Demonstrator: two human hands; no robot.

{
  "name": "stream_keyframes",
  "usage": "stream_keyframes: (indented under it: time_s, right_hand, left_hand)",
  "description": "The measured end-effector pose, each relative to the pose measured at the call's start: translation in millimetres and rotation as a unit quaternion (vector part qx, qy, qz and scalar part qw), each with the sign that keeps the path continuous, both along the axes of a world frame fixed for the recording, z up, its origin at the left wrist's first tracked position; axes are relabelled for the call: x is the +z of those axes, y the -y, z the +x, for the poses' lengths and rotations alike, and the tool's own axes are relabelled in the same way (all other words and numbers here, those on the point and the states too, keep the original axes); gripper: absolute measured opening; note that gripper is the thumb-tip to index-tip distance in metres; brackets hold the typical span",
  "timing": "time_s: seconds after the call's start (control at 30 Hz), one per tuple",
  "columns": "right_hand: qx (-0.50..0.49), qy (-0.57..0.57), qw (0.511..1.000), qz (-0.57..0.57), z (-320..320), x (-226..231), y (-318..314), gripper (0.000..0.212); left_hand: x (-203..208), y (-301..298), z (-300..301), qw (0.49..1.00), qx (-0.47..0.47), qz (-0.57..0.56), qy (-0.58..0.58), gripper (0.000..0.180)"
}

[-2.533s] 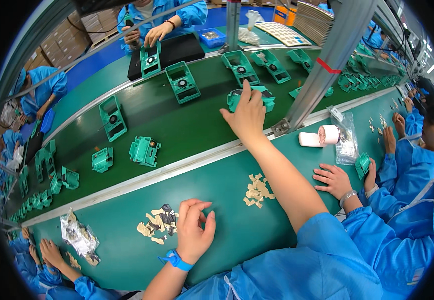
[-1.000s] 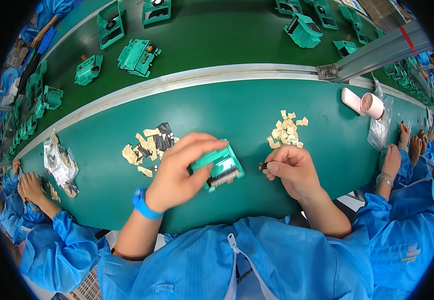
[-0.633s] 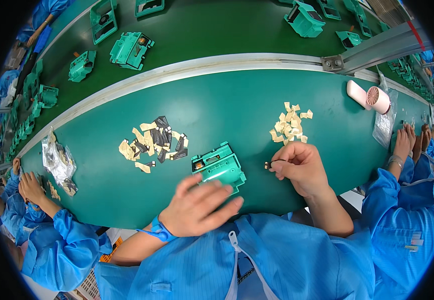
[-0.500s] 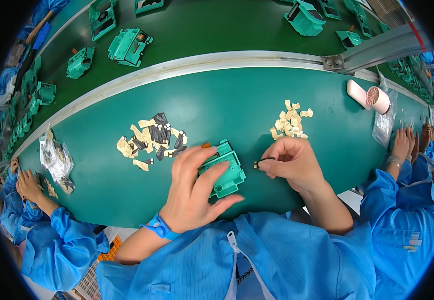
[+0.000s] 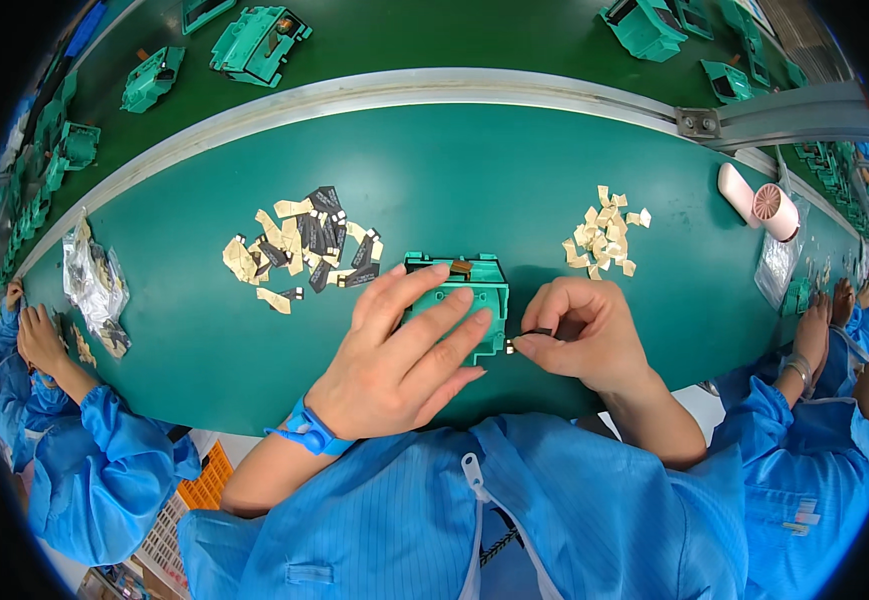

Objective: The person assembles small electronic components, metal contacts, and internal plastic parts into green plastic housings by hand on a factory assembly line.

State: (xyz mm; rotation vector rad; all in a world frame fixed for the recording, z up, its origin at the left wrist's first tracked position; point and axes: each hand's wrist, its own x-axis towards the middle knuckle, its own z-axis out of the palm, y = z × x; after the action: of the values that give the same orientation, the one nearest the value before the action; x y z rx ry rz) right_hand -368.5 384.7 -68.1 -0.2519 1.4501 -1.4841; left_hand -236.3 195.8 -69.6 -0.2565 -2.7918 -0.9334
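Observation:
A green plastic housing [image 5: 492,300] lies on the table in front of me, a brown flex piece [image 5: 462,268] at its far side. My left hand [image 5: 399,350], with a blue wrist strap, holds it, fingers spread over its left and middle and thumb near its front edge. Part of the housing is hidden under those fingers. Just right of it, my right hand [image 5: 589,335] pinches a small black flex strip [image 5: 537,331] between thumb and forefinger. The strip's small connector end [image 5: 510,346] points at the housing's right edge; whether they touch I cannot tell.
Black strips with beige backing [image 5: 304,240] lie piled at left, beige paper scraps [image 5: 604,235] at right. A pink handheld fan [image 5: 772,208] and plastic bags [image 5: 94,285] flank them. Beyond a metal rail [image 5: 404,82], several green housings [image 5: 259,45] stand. Co-workers sit on both sides.
The green housing has turned in my left hand and now sits squarer to me, slightly further right. My left fingers have settled over it. The strip in my right hand is now close beside it.

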Motion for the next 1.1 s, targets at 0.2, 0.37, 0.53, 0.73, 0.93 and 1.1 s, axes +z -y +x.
stream_keyframes:
  time_s: [0.2, 0.37, 0.53, 0.73, 0.93, 1.1]
  right_hand:
    - [-0.105, 0.085, 0.982, -0.132, -3, -17, -17, 0.02]
    - [-0.102, 0.099, 0.979, -0.148, 0, -18, -25, 0.02]
    - [-0.106, 0.095, 0.98, -0.141, -2, -17, -24, 0.02]
    - [-0.085, 0.065, 0.99, -0.093, 3, -11, -21, 0.02]
    - [-0.067, 0.01, 0.997, -0.045, 6, -7, -14, 0.021]
    - [-0.032, -0.043, 0.998, -0.035, 5, -12, -11, 0.021]
  left_hand:
    - [1, -7, -5, 0.993, -0.011, -0.114, -0.04, 0.04]
    - [-1, -8, -6, 0.991, -0.012, -0.132, -0.029, 0.039]
    - [0, -8, -6, 0.991, -0.025, -0.127, -0.012, 0.044]
    - [1, -10, -6, 0.995, -0.018, -0.102, -0.001, 0.052]
    - [-7, -7, -4, 0.997, -0.013, -0.079, -0.021, 0.045]
    - [-8, -9, -5, 0.996, -0.009, -0.077, -0.053, 0.035]
